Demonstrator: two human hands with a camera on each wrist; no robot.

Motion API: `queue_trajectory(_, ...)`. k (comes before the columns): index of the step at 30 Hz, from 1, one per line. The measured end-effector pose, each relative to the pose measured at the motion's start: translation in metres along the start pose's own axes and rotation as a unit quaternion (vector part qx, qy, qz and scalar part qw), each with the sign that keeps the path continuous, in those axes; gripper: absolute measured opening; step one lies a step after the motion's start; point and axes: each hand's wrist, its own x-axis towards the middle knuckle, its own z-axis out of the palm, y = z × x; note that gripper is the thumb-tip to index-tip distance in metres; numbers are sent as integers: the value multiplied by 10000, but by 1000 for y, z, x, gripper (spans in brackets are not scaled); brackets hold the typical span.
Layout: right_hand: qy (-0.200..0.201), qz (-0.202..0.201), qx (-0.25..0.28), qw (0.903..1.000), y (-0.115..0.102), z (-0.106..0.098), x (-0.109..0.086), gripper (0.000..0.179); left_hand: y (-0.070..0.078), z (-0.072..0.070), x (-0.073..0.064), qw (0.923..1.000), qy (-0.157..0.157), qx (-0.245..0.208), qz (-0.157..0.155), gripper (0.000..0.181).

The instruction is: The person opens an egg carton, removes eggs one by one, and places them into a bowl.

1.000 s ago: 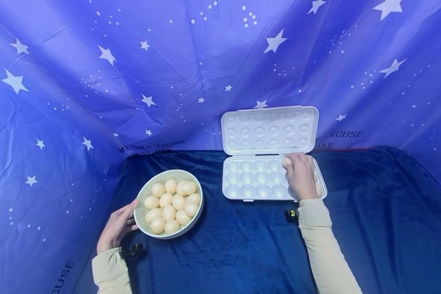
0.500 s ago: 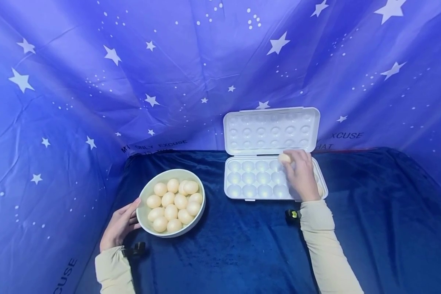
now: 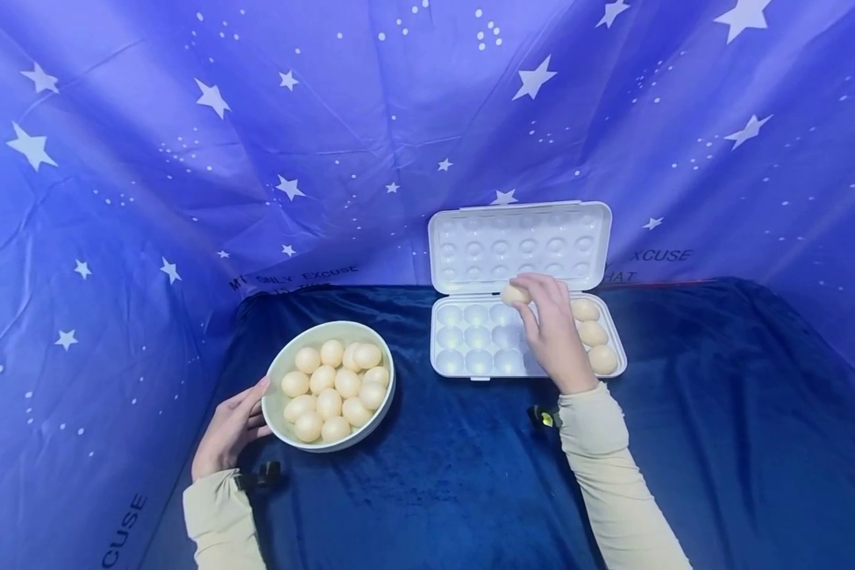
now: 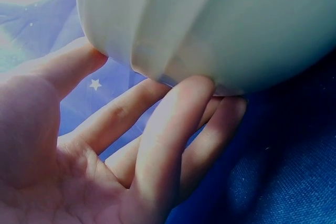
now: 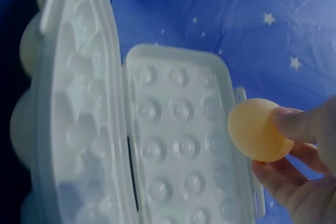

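In the head view, a pale bowl holding several cream eggs stands at the left. My left hand holds its left side; in the left wrist view the thumb and bent fingers touch the bowl's outer wall. My right hand pinches one egg between thumb and fingertips above the back row of an opened white egg carton. The right wrist view shows this egg raised above the carton. Three eggs sit in its rightmost column; pockets to the left are bare, some hidden behind my hand.
The carton's lid stands upright at the back against a blue star-printed curtain. Dark blue velvet cloth covers the table between bowl and carton. A black wrist camera sits by the right cuff.
My right hand has lifted the egg from a back pocket near the carton's right end and carried it left. The three right-hand eggs came into view. My left hand keeps its place on the bowl.
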Motion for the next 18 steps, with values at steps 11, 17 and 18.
queue_trajectory(11,-141,-252,444,9986,-46,29,7,27,-1,-6,-2,10000,7,23,55,73)
queue_trajectory(17,-325,-264,676,9968,-67,47,3,27,-1,-2,-1,10000,-49,-35,76,73)
queue_trajectory(18,-340,-277,705,9966,-70,50,2,27,-1,-1,0,9999,-57,-32,82,73)
